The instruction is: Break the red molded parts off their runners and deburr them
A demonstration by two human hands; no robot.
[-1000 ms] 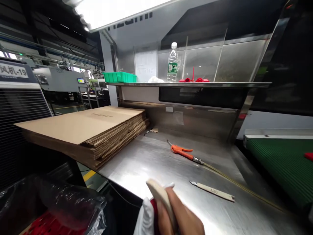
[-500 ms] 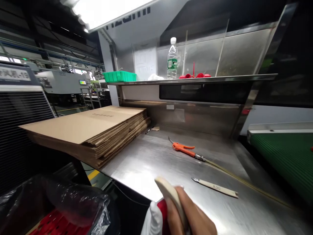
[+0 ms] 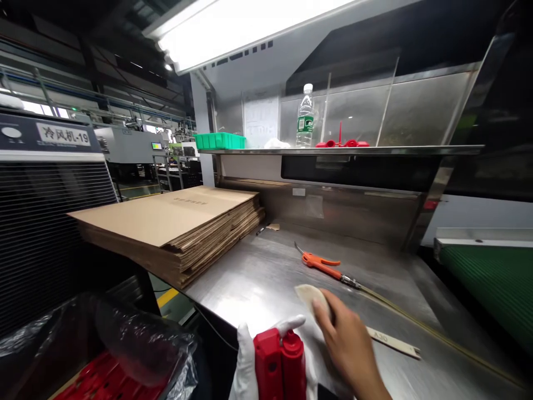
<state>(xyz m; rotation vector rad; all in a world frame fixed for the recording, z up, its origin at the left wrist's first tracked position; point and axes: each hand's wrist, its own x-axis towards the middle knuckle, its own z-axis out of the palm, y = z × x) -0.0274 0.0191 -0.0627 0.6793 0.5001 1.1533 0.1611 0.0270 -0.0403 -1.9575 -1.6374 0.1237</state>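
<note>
Steel covers your table (image 3: 266, 278), scuffed and shiny under a bright strip light, with factory machines in the dim hall behind. One stack of flat cardboard sheets (image 3: 175, 222) overhangs the far left corner. One orange air gun (image 3: 322, 263) lies near the back edge, one flat blade tool (image 3: 391, 341) toward the right. At the near edge your gloved left hand (image 3: 250, 361) grips one red plastic part (image 3: 280, 364); your bare right hand (image 3: 345, 341) clutches one pale cloth (image 3: 308, 293) against it.
</note>
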